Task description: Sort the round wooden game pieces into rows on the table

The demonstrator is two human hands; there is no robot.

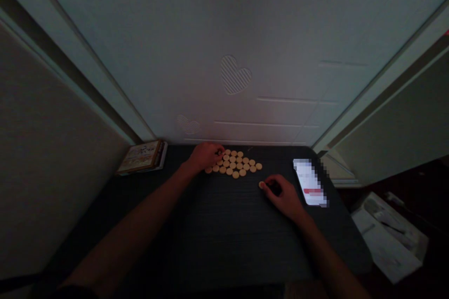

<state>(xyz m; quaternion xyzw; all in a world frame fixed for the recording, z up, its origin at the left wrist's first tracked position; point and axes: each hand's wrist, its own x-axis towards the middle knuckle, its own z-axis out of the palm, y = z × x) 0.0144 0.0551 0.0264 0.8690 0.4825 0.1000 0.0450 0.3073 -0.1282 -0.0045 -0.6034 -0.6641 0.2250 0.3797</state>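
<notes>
Disc [261, 185] pinched in right hand [286, 197] — disc cluster [233, 165] beyond, left hand [205, 154] alongside, grip unclear

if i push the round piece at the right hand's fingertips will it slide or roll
The round piece at the right hand would probably slide rather than roll, since it looks disc-shaped and seems to lie flat on the dark table. It is likely light, being small beside the fingertips.
</notes>
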